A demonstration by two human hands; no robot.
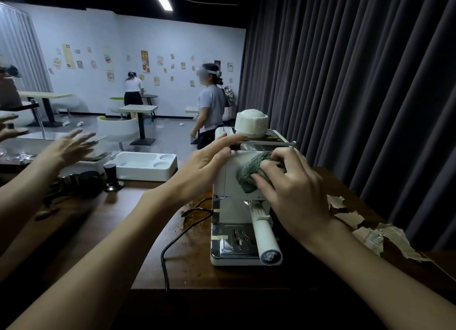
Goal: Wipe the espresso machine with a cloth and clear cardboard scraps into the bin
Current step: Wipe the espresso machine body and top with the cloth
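**A:** where's the cloth (pixel 249 175) rn?

**B:** on the espresso machine (pixel 228 181) front panel, my right hand (pixel 296 199) fingers (pixel 269 168) bunched round it. left hand (pixel 204 164) steadies the machine's top, fingers flat. cardboard scraps (pixel 370 236) sit right of the machine, so I reckon right hand's nearer.

Bare counter (pixel 195 268) lies open in front of and left of the machine (pixel 230 171), crossed by its cable (pixel 162 260). The handle (pixel 265 233) juts forward over the drip tray (pixel 232 240). Scraps (pixel 370 236) litter the narrow strip to the right, with the curtain (pixel 357 95) close behind. At the back left a tamper (pixel 110 174), white tray (pixel 138 171) and another person's arm (pixel 37 171) block the way
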